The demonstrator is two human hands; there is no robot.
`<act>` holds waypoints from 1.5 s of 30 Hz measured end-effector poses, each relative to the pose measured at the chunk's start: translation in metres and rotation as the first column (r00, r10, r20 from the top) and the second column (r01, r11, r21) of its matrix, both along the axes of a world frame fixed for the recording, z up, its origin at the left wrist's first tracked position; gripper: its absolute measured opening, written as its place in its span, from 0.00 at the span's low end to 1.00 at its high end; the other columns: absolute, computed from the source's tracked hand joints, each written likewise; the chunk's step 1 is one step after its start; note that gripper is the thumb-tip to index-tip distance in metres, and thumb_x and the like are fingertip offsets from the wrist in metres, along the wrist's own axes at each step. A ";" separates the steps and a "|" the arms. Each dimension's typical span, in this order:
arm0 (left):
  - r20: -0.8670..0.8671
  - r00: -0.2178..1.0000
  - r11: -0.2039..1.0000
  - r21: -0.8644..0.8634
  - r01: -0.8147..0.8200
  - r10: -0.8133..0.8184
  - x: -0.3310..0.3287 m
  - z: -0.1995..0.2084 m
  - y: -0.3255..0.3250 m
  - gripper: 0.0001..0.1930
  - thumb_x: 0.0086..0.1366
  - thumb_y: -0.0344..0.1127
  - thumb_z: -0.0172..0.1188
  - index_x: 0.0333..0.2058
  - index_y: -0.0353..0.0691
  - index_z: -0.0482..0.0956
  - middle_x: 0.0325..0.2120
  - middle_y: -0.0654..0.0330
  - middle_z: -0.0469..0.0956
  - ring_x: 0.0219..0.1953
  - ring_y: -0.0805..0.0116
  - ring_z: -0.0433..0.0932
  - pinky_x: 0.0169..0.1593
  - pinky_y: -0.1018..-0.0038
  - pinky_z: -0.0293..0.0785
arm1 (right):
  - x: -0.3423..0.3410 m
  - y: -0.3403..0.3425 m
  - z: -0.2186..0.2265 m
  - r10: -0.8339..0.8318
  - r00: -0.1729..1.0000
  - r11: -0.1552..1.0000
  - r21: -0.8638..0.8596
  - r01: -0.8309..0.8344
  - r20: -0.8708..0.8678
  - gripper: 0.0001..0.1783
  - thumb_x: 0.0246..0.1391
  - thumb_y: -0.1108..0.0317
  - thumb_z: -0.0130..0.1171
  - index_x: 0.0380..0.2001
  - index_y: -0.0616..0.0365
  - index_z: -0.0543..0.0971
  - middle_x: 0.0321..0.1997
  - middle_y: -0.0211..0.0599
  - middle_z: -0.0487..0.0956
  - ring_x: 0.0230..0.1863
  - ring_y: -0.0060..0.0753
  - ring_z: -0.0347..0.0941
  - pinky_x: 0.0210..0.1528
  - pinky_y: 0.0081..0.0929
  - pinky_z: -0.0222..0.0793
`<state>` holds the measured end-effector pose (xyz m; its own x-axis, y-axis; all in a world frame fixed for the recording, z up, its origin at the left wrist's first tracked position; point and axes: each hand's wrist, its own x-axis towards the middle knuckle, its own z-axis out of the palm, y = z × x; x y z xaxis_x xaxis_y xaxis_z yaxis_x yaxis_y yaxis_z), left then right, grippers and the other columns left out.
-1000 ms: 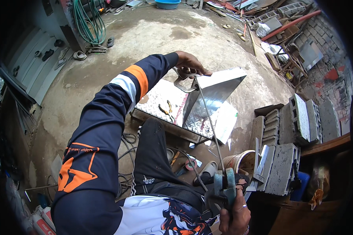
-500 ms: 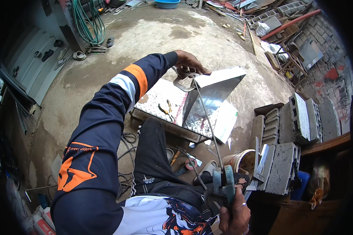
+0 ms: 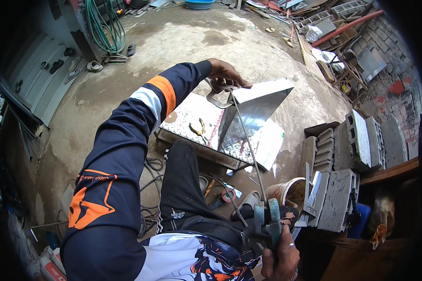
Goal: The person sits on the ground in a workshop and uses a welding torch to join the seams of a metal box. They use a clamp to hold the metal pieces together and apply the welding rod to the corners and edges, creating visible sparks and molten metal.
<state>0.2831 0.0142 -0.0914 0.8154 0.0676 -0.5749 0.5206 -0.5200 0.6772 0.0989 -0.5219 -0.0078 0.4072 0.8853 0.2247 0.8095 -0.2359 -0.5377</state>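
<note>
My left hand is at the upper corner of a bent, shiny sheet-metal piece, its fingers curled round a grey C-shaped clamp. One finger reaches the sheet's edge. The piece stands slanted on a tread-plate-topped low table. Close to my body, my right hand is closed on a worn blue-green tool, apparently a welding electrode holder. From its jaws a thin grey rod runs up to the sheet's corner by my left hand. Yellow-handled pliers lie on the tread plate.
A bucket and stacked concrete blocks stand at my right. Dark cables and an angle grinder lie on the floor by my legs. A green hose hangs far left; scrap wood and metal line the far right.
</note>
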 end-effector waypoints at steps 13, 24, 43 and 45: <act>0.113 0.993 0.958 -0.286 -0.002 0.036 0.004 -0.011 0.011 0.21 0.69 0.49 0.61 0.48 0.37 0.82 0.44 0.59 0.84 0.41 0.68 0.83 0.43 0.68 0.79 | -0.001 0.001 -0.002 -0.012 1.000 1.000 -0.023 0.012 0.003 0.33 0.57 0.76 0.59 0.65 0.77 0.63 0.59 0.72 0.73 0.54 0.72 0.75 0.52 0.48 0.75; 0.089 0.995 0.990 -0.130 0.049 -0.038 -0.008 -0.004 0.007 0.22 0.65 0.58 0.62 0.32 0.42 0.82 0.25 0.65 0.81 0.22 0.75 0.76 0.25 0.74 0.71 | 0.002 0.002 -0.006 -0.001 1.000 1.000 -0.007 0.001 -0.017 0.36 0.57 0.76 0.61 0.66 0.75 0.61 0.62 0.71 0.71 0.56 0.71 0.74 0.53 0.48 0.74; -0.078 0.995 0.995 -0.078 0.063 -0.069 0.014 -0.009 0.017 0.29 0.57 0.69 0.66 0.23 0.45 0.77 0.21 0.64 0.75 0.22 0.69 0.73 0.26 0.70 0.66 | -0.003 -0.015 -0.016 -0.068 0.996 0.990 0.128 0.061 0.056 0.32 0.60 0.73 0.59 0.65 0.77 0.64 0.52 0.70 0.77 0.37 0.60 0.80 0.38 0.39 0.76; -0.071 0.994 0.994 -0.064 0.084 -0.089 0.007 0.009 -0.002 0.30 0.57 0.70 0.65 0.24 0.44 0.78 0.22 0.62 0.75 0.22 0.67 0.73 0.26 0.68 0.66 | -0.005 -0.013 -0.013 -0.070 0.997 0.993 0.096 0.067 0.022 0.32 0.60 0.73 0.58 0.64 0.78 0.64 0.53 0.72 0.76 0.40 0.63 0.80 0.41 0.39 0.76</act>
<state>0.2902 0.0121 -0.0828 0.7721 -0.0383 -0.6343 0.5248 -0.5244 0.6705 0.0944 -0.5347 -0.0212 0.4590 0.8298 0.3174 0.8070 -0.2401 -0.5395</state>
